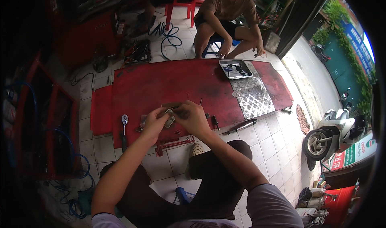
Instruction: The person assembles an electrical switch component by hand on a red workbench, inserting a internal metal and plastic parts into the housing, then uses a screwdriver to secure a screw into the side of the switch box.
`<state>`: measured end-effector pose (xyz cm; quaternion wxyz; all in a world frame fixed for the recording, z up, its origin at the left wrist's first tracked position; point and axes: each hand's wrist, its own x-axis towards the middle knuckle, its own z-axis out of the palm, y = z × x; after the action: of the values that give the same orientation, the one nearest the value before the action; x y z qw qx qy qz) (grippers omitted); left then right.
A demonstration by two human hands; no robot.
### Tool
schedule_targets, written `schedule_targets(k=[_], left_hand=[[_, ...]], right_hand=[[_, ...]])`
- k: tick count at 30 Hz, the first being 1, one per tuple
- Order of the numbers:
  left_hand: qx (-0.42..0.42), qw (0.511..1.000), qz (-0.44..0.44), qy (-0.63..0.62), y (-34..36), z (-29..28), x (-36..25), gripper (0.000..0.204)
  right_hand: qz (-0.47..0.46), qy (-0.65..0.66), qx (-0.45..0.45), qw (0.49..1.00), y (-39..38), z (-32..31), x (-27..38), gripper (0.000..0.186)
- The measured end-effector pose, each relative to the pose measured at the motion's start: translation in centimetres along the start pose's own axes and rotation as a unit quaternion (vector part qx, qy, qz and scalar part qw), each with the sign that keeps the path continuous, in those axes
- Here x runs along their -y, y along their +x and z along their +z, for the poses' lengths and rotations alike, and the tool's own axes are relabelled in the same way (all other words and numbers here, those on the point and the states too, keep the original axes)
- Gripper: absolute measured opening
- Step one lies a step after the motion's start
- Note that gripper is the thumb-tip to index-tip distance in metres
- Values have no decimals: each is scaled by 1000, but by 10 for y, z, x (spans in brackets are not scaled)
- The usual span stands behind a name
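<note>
We work over the near long edge of a low, red-topped bench (148,83). Our left hand (154,122) pinches a small, pale metal part (169,121) between thumb and fingers, held above the bench near the middle of that edge. Our right hand (192,116) is curled in at the part's right side, fingertips drawn together.

From our hands, open red surface runs to the far edge and toward the far left corner, giving room to move. Toward the right end, a silver, tread-patterned metal plate (254,97) crosses the top, and a shiny rectangular metal tray (250,76) of dark tools sits by the far edge. Along the near edge, a silver-headed ratchet with a dark handle (124,121) lies left of our hands; a grey cylindrical tool (244,125) lies to their right. A seated person (227,10) rests both arms beyond the far edge.

Our fingers cover part of the metal part, so we cannot tell what the right fingertips grip. Small pieces beside our left wrist are too small to make out.
</note>
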<state>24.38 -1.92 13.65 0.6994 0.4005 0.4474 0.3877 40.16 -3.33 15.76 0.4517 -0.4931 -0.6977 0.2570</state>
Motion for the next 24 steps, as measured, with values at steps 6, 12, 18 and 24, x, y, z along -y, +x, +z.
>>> schedule_targets(k=[6, 12, 18, 24], left_hand=[[2, 999, -23, -33, -1, 0, 3, 16], [34, 994, -39, -98, -2, -2, 4, 15], [52, 987, -49, -143, -10, 10, -13, 17], [61, 983, -58, -163, -13, 6, -16, 20]], right_hand=[[11, 2, 12, 1000, -2, -3, 4, 16], [31, 21, 14, 999, -2, -5, 3, 20], [24, 28, 11, 999, 3, -17, 11, 20], [76, 117, -1, 990, 2, -9, 3, 16]])
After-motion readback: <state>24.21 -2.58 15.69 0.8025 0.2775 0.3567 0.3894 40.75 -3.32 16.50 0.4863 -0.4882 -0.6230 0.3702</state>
